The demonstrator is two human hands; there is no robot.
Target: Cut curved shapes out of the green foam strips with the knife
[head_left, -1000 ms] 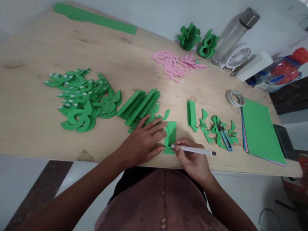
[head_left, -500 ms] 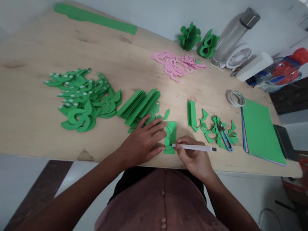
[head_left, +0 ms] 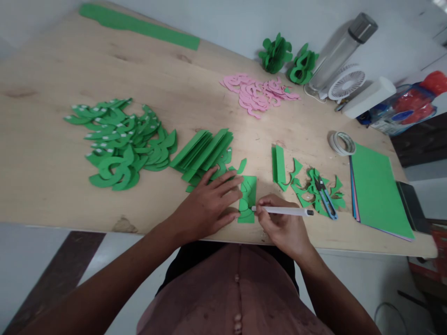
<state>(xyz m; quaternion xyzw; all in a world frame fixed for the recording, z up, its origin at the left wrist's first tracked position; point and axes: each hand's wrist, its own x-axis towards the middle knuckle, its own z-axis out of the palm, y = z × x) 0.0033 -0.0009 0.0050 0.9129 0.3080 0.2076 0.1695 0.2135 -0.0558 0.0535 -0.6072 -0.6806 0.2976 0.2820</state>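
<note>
Work piece, one: a marked green paper strip (head_left: 248,200) is lying flat near the front edge of the wooden table (head_left: 216,100), carrying curved outlines. Your left hand (head_left: 211,204), one, is resting palm down with fingers slightly spread, gripping nothing; its fingertips are covering the strip's left edge, and its back fingers are hiding the near end of a heap of folded green strips (head_left: 204,153), too overlapped for counting. Your right hand (head_left: 282,228), one, is closing thumb and fingers around one white pen (head_left: 288,211), whose tip is sitting at the strip's right side.

Right of the strip: one folded green piece (head_left: 279,165) is lying apart; green offcuts (head_left: 303,195), uncounted, are spreading beyond it, with one pair of blue-handled thread snips (head_left: 327,197) lying on them. Further right, one stack of coloured sheets (head_left: 380,190), green uppermost, is lying beside tape rolls (head_left: 342,143).

Left: one pile of green curled cutouts (head_left: 120,144), many bearing white patches, is overlapping too much for counting. Behind: one pile of pink cutouts (head_left: 256,95); two green paper ornaments (head_left: 275,55), one bottle (head_left: 338,53) and one white fan (head_left: 347,83) are standing by the wall; one long green strip (head_left: 139,28) is lying along the back edge.
</note>
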